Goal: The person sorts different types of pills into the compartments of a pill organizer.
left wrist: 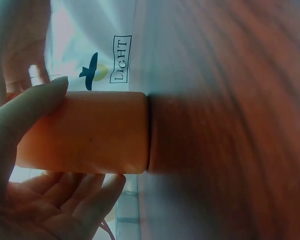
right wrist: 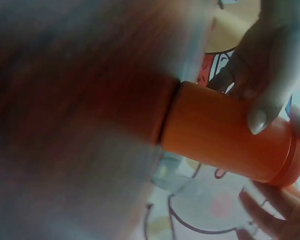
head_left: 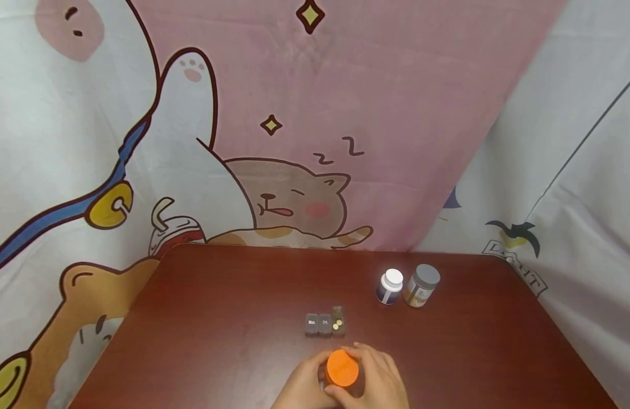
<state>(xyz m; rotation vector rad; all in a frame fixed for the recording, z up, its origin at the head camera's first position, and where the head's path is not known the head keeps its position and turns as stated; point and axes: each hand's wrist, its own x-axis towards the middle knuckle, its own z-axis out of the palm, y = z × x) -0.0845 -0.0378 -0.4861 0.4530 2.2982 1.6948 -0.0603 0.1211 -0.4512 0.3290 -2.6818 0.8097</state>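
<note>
An orange bottle (left wrist: pixel 100 132) stands upright on the table, its base against the wood in both wrist views. My left hand (head_left: pixel 305 385) grips its body, the thumb (right wrist: pixel 259 117) lying along the side. At the top, my right hand (head_left: pixel 378 378) holds the orange lid (head_left: pixel 342 368) between thumb and fingers. The lid sits on the bottle. Just beyond the hands lies a small dark pill organizer (head_left: pixel 325 325) with labelled compartments. Its right compartment has the flap up, and pale yellow tablets (head_left: pixel 337 325) show inside.
Toward the back right stand a white-capped bottle (head_left: pixel 389 287) and, beside it, a wider jar with a grey lid (head_left: pixel 422 286). The reddish-brown table (head_left: pixel 233 301) ends at a cloth backdrop (head_left: pixel 422 113) printed with cartoon animals, which also hangs along both sides.
</note>
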